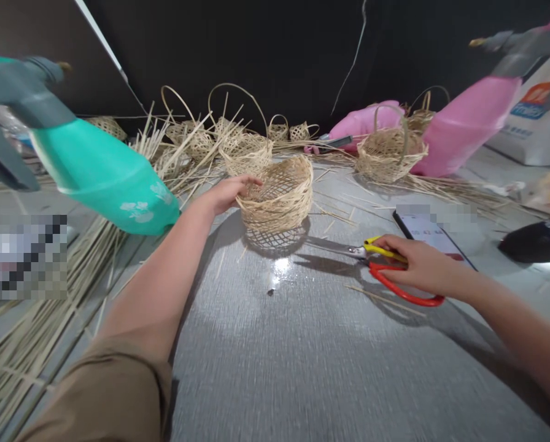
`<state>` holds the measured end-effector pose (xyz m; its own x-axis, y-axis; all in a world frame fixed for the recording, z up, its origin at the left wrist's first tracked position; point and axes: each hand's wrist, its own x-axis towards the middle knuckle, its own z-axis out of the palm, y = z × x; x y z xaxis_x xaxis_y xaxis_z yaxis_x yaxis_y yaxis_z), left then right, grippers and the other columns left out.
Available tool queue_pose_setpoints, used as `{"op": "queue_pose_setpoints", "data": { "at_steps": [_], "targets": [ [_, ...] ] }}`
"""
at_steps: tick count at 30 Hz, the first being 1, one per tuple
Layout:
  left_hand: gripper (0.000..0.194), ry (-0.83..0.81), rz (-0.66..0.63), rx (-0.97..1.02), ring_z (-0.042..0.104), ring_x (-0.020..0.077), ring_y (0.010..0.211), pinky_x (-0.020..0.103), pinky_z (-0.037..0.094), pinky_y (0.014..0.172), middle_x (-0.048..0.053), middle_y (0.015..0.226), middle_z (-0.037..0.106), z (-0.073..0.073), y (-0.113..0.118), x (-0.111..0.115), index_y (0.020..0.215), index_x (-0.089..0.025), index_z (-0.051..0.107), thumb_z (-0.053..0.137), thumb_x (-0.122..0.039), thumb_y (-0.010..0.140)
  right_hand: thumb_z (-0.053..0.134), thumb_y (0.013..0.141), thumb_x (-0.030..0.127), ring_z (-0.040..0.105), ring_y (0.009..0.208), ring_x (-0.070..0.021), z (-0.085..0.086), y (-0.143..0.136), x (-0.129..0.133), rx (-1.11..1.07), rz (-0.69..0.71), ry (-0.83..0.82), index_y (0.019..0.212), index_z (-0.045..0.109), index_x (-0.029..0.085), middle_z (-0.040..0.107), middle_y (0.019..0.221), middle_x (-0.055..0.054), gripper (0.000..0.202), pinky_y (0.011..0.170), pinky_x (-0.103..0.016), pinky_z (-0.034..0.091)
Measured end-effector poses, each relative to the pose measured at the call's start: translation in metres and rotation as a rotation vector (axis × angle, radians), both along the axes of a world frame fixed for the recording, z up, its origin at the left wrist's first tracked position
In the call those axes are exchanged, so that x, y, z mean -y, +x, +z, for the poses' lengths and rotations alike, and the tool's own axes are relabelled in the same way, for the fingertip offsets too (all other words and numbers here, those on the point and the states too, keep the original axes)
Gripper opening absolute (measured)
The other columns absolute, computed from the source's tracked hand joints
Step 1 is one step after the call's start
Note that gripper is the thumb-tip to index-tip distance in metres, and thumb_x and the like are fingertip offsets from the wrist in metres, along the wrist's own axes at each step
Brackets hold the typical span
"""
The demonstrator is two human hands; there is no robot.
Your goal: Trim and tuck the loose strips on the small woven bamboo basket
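Observation:
A round woven basket (pixel 277 202) of pale strips stands on the grey table, tilted slightly, with an open lattice near its base. My left hand (pixel 232 191) grips its left rim, fingers over the edge; part of the thumb is hidden. To the right, my right hand (pixel 420 264) is closed around the handles of a pair of scissors (pixel 390 294), one handle yellow and the other red. The scissors' blades point left toward the basket's lower side and look parted. Their tips end a little short of the basket.
A green spray bottle (pixel 113 175) leans at left above long strips (pixel 63 307). Behind are more baskets (pixel 247 150) and loose strips. On the right stand another handled basket (pixel 390 153), a pink spray bottle (pixel 472 123) and a phone (pixel 422 227). A dark wall (pixel 279 55) closes the back.

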<state>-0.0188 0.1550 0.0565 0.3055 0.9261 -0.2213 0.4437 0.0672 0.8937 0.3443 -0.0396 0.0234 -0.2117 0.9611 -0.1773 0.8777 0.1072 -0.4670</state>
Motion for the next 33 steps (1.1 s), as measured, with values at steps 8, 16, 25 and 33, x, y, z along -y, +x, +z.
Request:
{"op": "queue_pose_setpoints", "data": {
  "at_steps": [8,16,25,33],
  "targets": [
    [0.08,0.103,-0.175,0.008,0.054,0.0308,0.132,0.043,0.049,0.105,0.004,0.142,0.06,-0.003,0.003,0.004,0.132,-0.026,0.064,0.047,-0.01,0.056,0.061,0.084,0.05,0.067,0.105,-0.032,-0.014,-0.014,-0.004,0.011,0.063,0.109,0.119,0.065,0.019,0.069,0.123,-0.015,0.047,0.093,-0.051,0.053],
    [0.093,0.218,-0.19,-0.147,0.03,0.0293,0.154,0.043,0.028,0.124,0.003,0.161,0.042,-0.003,0.044,0.027,0.155,-0.024,0.041,0.048,-0.009,0.064,0.059,0.087,0.048,0.066,0.102,-0.03,-0.005,-0.018,-0.009,-0.023,0.182,0.22,0.105,0.072,0.02,0.068,0.105,-0.014,0.036,0.096,-0.05,0.053],
    [0.066,0.153,-0.083,-0.077,0.06,0.0311,0.123,0.042,0.049,0.103,0.011,0.133,0.065,0.0,0.064,0.049,0.138,-0.024,0.054,0.061,-0.019,0.073,0.053,0.09,0.054,0.052,0.139,-0.0314,0.014,-0.038,-0.083,-0.498,-0.32,0.202,0.154,0.039,0.027,0.049,0.156,-0.009,0.071,0.114,-0.055,0.044],
    [0.067,0.156,0.062,-0.009,0.06,0.0268,0.124,0.037,0.048,0.102,0.009,0.138,0.062,0.006,0.046,0.029,0.141,-0.021,0.053,0.065,-0.025,0.076,0.053,0.078,0.015,0.039,0.15,-0.024,0.031,-0.065,-0.112,-0.462,-0.013,0.245,0.153,0.046,0.028,0.046,0.159,0.001,0.076,0.126,-0.047,0.025]
  ]
}}
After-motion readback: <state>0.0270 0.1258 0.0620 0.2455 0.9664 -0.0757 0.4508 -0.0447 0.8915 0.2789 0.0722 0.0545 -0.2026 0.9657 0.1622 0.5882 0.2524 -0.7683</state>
